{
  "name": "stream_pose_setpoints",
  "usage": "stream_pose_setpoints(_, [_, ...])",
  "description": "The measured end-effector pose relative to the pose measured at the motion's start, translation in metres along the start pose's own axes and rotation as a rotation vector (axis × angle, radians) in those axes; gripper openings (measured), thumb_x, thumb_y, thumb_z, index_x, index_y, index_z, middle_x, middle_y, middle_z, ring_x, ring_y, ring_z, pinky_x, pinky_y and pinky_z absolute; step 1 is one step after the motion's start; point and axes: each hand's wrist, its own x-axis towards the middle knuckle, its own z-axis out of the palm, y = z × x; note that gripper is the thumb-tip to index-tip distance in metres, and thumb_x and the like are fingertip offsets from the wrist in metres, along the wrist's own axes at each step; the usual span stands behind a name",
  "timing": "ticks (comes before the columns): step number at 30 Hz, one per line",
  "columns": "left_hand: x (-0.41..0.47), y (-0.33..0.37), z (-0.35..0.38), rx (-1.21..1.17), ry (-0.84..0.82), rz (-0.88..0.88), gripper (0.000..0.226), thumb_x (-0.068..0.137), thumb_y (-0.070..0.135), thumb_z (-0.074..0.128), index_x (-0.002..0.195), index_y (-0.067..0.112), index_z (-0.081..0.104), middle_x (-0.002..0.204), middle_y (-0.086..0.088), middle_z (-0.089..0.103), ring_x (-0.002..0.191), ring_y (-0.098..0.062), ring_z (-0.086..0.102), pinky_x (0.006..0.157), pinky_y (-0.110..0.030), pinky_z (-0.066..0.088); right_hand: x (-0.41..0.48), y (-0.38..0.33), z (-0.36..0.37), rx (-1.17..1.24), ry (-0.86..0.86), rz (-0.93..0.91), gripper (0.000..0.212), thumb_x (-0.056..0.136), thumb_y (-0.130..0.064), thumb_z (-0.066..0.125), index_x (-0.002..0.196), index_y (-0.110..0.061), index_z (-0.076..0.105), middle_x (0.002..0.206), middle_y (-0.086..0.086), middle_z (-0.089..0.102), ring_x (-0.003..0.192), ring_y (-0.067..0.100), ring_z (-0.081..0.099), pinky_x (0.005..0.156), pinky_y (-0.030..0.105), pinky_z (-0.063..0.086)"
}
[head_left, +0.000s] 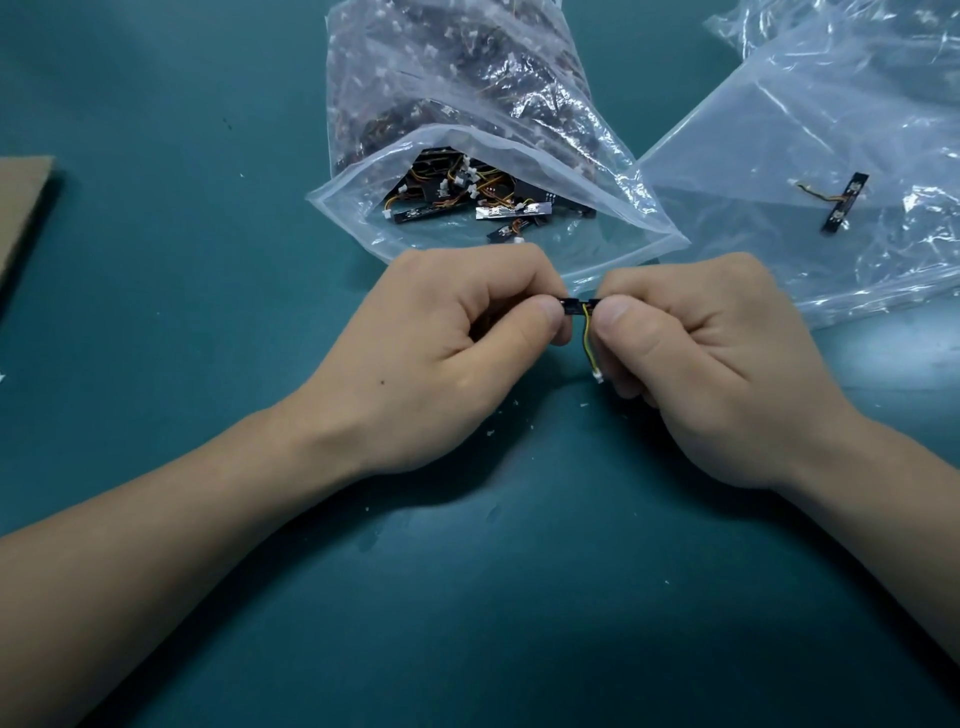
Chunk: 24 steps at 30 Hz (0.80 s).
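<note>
Small black circuit strip (577, 305), wire lead (588, 338) dangling from it, held above the green table (208, 260), pinched at one end by left hand (441, 353), at the other by right hand (711, 364), just in front of open bag of like parts (467, 156).

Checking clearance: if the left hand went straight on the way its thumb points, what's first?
Likely the right hand. The left hand points along the small black board both pinch, at the right thumb just across it. Depth is unclear from one view.
</note>
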Motion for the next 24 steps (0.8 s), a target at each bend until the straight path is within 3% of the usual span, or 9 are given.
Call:
stream_pose_setpoints(6, [0.001, -0.002, 0.000, -0.033, 0.026, 0.007, 0.018, 0.096, 0.018, 0.055, 0.085, 0.022, 0.069, 0.054, 0.007, 0.046, 0.050, -0.006, 0.040, 0.053, -0.019, 0.033, 0.002, 0.001, -0.001, -0.019, -0.070, 0.004, 0.038, 0.096, -0.017, 0.048, 0.061, -0.020, 0.064, 0.053, -0.008, 0.055, 0.054, 0.013, 0.055, 0.054, 0.017, 0.034])
stream_pose_setpoints(8, [0.001, -0.004, 0.001, -0.091, 0.032, 0.003, 0.018, 0.096, 0.017, 0.054, 0.096, 0.020, 0.072, 0.053, 0.007, 0.048, 0.048, -0.007, 0.043, 0.052, -0.021, 0.035, 0.002, 0.004, -0.001, -0.009, -0.087, -0.009, 0.038, 0.095, -0.013, 0.049, 0.062, -0.022, 0.066, 0.052, -0.019, 0.054, 0.053, 0.006, 0.056, 0.054, 0.012, 0.033])
stream_pose_setpoints(10, [0.001, -0.005, 0.000, -0.203, 0.097, 0.016, 0.028, 0.096, 0.012, 0.050, 0.119, 0.015, 0.066, 0.057, 0.004, 0.054, 0.051, -0.019, 0.050, 0.055, -0.026, 0.039, 0.000, 0.002, 0.000, 0.069, -0.030, -0.049, 0.037, 0.099, -0.013, 0.049, 0.068, -0.022, 0.068, 0.054, -0.020, 0.053, 0.051, 0.003, 0.053, 0.055, 0.010, 0.032])
stream_pose_setpoints(12, [0.000, -0.005, -0.002, -0.223, 0.237, 0.083, 0.036, 0.093, 0.005, 0.049, 0.127, 0.009, 0.060, 0.075, 0.001, 0.060, 0.065, -0.023, 0.055, 0.062, -0.030, 0.042, 0.000, 0.002, -0.001, 0.271, 0.184, -0.026, 0.033, 0.105, -0.022, 0.044, 0.085, -0.020, 0.070, 0.060, -0.007, 0.056, 0.047, 0.007, 0.047, 0.052, 0.013, 0.034])
stream_pose_setpoints(14, [-0.001, -0.003, -0.002, -0.111, 0.339, 0.169, 0.033, 0.088, -0.004, 0.051, 0.118, 0.006, 0.062, 0.093, -0.003, 0.064, 0.084, -0.021, 0.060, 0.073, -0.032, 0.047, 0.004, 0.005, -0.006, 0.508, 0.380, 0.109, 0.027, 0.109, -0.031, 0.044, 0.112, -0.019, 0.068, 0.066, -0.001, 0.059, 0.042, 0.013, 0.042, 0.045, 0.016, 0.034])
stream_pose_setpoints(17, [-0.002, 0.000, 0.001, 0.186, 0.378, 0.273, 0.024, 0.082, -0.004, 0.057, 0.101, 0.005, 0.068, 0.101, 0.000, 0.067, 0.099, -0.020, 0.062, 0.090, -0.037, 0.047, 0.006, 0.013, -0.007, 0.518, 0.357, 0.250, 0.029, 0.107, -0.025, 0.050, 0.133, -0.018, 0.061, 0.067, -0.004, 0.064, 0.043, 0.010, 0.042, 0.044, 0.018, 0.035])
stream_pose_setpoints(20, [-0.002, -0.001, 0.001, 0.316, 0.331, 0.165, 0.022, 0.083, 0.008, 0.059, 0.101, 0.014, 0.072, 0.108, 0.005, 0.067, 0.108, -0.020, 0.061, 0.101, -0.047, 0.042, 0.002, 0.008, 0.000, 0.228, 0.232, 0.112, 0.024, 0.105, -0.019, 0.052, 0.111, -0.020, 0.075, 0.057, -0.002, 0.060, 0.046, 0.005, 0.046, 0.052, 0.014, 0.036])
stream_pose_setpoints(22, [-0.001, 0.001, 0.002, 0.449, 0.215, -0.003, 0.030, 0.088, 0.025, 0.055, 0.114, 0.025, 0.070, 0.128, 0.006, 0.063, 0.128, -0.021, 0.052, 0.114, -0.042, 0.027, -0.002, 0.004, 0.003, 0.093, 0.162, 0.042, 0.023, 0.103, -0.021, 0.054, 0.097, -0.024, 0.076, 0.057, -0.009, 0.058, 0.049, 0.009, 0.050, 0.054, 0.017, 0.037])
stream_pose_setpoints(24, [0.000, 0.002, 0.005, 0.639, 0.059, -0.138, 0.045, 0.092, 0.044, 0.045, 0.133, 0.034, 0.059, 0.154, -0.001, 0.047, 0.149, -0.024, 0.030, 0.119, -0.042, 0.012, -0.003, 0.003, 0.002, 0.052, 0.120, 0.019, 0.023, 0.101, -0.021, 0.054, 0.091, -0.025, 0.075, 0.059, -0.011, 0.058, 0.052, 0.015, 0.052, 0.055, 0.023, 0.040])
